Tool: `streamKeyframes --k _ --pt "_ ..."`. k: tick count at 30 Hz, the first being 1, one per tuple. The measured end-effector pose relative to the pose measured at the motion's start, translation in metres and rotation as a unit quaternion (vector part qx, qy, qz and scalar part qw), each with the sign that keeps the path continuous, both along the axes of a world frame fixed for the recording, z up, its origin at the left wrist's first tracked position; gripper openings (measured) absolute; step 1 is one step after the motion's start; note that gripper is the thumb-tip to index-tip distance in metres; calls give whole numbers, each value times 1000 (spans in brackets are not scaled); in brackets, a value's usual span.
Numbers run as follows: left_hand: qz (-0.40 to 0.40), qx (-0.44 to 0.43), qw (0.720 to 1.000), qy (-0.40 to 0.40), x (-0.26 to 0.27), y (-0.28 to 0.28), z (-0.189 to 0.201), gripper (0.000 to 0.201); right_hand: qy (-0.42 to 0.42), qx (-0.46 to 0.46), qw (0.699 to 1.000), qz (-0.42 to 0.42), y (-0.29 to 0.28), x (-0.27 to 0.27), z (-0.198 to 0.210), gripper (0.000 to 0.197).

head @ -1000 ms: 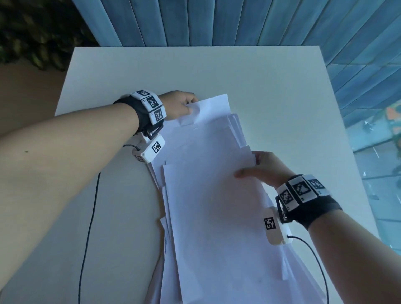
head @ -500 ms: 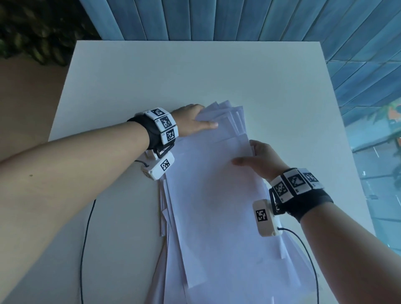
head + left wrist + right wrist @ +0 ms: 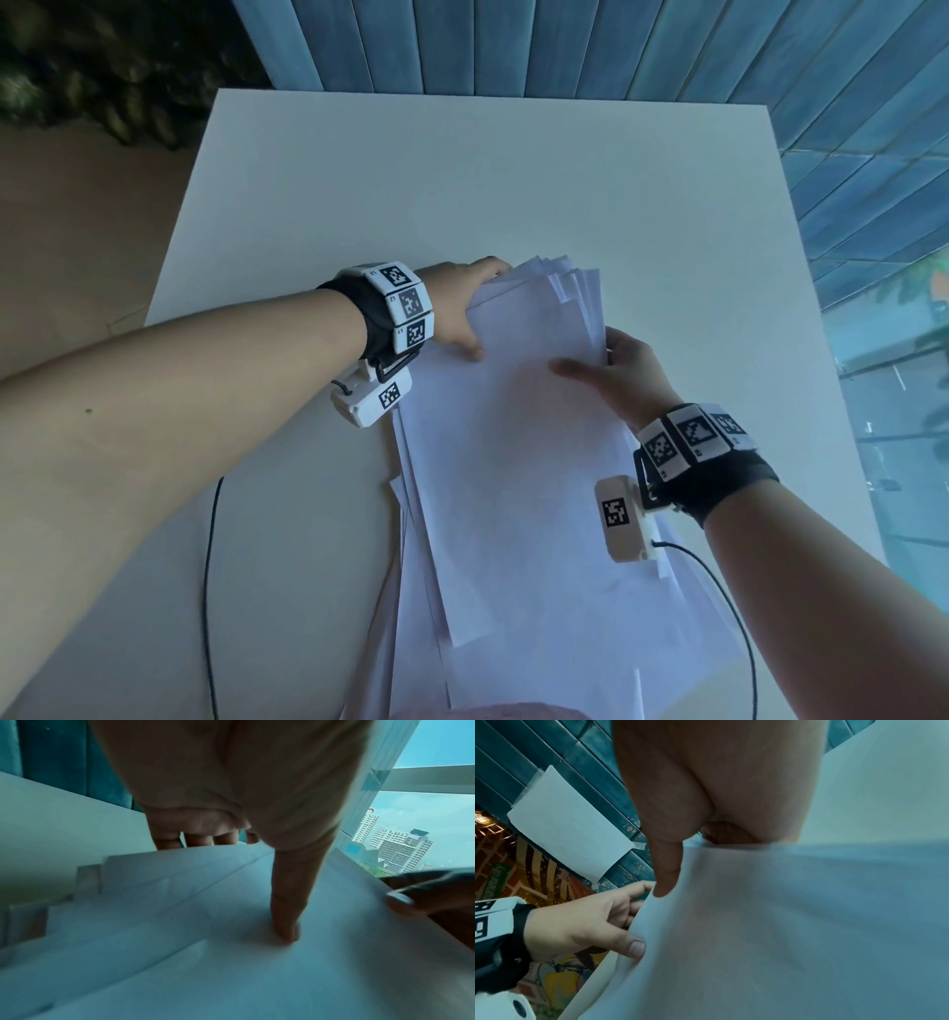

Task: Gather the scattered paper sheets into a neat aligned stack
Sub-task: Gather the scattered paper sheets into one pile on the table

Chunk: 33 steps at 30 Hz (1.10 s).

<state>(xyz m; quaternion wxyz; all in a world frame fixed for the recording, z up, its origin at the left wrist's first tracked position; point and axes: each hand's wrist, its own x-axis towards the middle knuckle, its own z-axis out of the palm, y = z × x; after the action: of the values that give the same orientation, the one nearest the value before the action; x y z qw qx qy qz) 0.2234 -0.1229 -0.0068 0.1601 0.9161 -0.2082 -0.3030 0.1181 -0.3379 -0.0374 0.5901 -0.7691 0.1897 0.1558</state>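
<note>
Both your hands clamp the far end of the paper sheets at frame centre: left hand pinching the left corner, thumb on top, right hand gripping the right edge. You're mid-squaring; edges fan out on the table. Next, I'd judge, tap them flush.

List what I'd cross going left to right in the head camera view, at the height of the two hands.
Floor → white table → left hand → paper sheets → right hand → bare table again → window.
</note>
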Motion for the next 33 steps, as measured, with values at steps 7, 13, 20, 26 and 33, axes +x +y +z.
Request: streamKeyframes --k 7,13,20,26,33 --pt "69 -43 996 46 -14 20 -5 68 92 -11 990 103 -12 -45 -1 32" --pt "15 -31 999 34 -42 11 -2 102 69 -45 994 74 0 -55 -4 28" --pt "42 -30 998 -25 -60 15 3 76 127 15 989 74 0 -69 -6 67" --pt "34 -52 997 -34 -82 24 -4 97 164 -7 982 93 2 -78 -3 68" --pt "36 -71 995 -64 -110 30 -11 99 140 -37 985 94 10 -98 8 30"
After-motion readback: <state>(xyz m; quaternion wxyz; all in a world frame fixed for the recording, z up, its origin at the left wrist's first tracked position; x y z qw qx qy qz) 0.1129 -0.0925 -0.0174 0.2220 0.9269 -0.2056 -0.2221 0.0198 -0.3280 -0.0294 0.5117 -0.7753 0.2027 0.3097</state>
